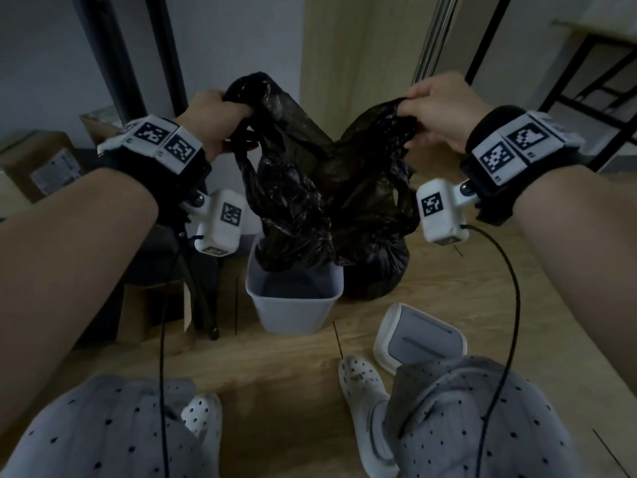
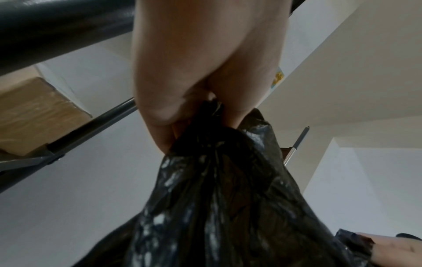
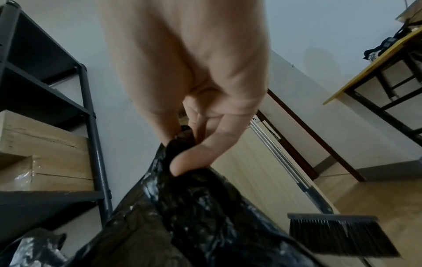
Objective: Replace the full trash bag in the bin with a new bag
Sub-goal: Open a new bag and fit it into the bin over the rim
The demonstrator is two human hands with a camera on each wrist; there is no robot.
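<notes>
A thin new black bag (image 1: 320,188) hangs spread between my two hands above the white bin (image 1: 293,305), its lower end dipping into the bin's mouth. My left hand (image 1: 220,112) grips one bunched top edge of the bag (image 2: 217,189). My right hand (image 1: 437,108) pinches the other edge between thumb and fingers (image 3: 189,160). The full, tied black bag (image 1: 377,270) sits on the floor just right of the bin, partly hidden behind the new bag.
The bin's white lid (image 1: 418,338) lies on the wooden floor at the right, near my right shoe (image 1: 362,381). A dark metal shelf (image 3: 89,126) with cardboard boxes (image 1: 38,167) stands at the left. A broom (image 3: 338,233) leans against the wall behind.
</notes>
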